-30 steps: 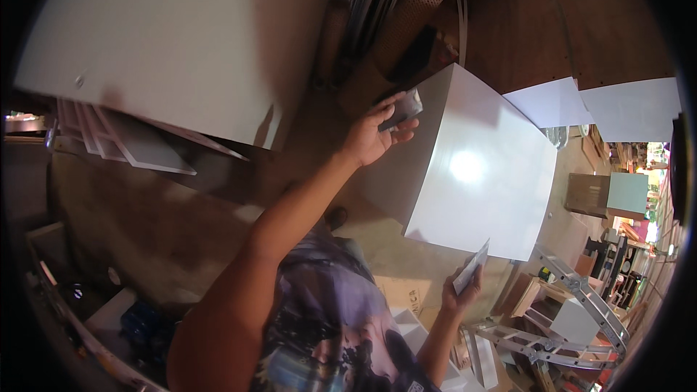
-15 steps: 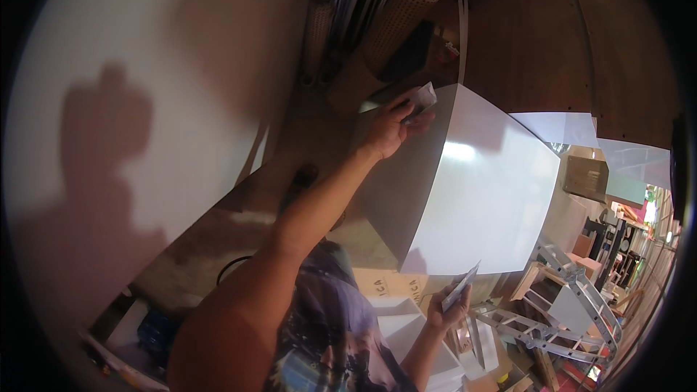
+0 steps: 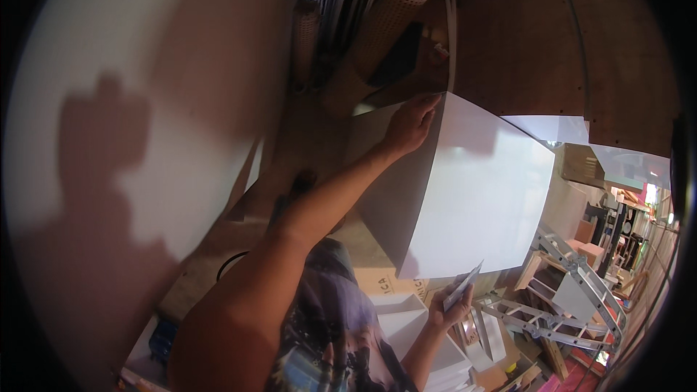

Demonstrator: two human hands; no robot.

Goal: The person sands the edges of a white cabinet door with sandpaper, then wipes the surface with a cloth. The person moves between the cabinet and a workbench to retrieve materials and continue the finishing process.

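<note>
A large white box-shaped panel piece (image 3: pixel 479 196) stands in front of me, its broad face bright and its left side in shade. My left hand (image 3: pixel 412 127) is closed at the far left corner of this piece, against its edge. Whatever the fingers hold there is hidden. Lower down, near the piece's close edge, my right hand (image 3: pixel 450 308) grips a thin, flat grey piece (image 3: pixel 465 284), its pointed end up. Whether that is a scraper blade or a folded sheet, I cannot tell.
A white panel (image 3: pixel 87 196) with my shadow fills the left. Rolls of woven cane (image 3: pixel 399 14) lean at the back. An aluminium ladder (image 3: pixel 581 283) lies folded at the right. White trays (image 3: pixel 403 316) and a cardboard box (image 3: pixel 377 281) sit low by my right arm.
My left hand has come down and right onto the corner edge, and the flat grey piece it held no longer shows. The right hand has barely moved.
</note>
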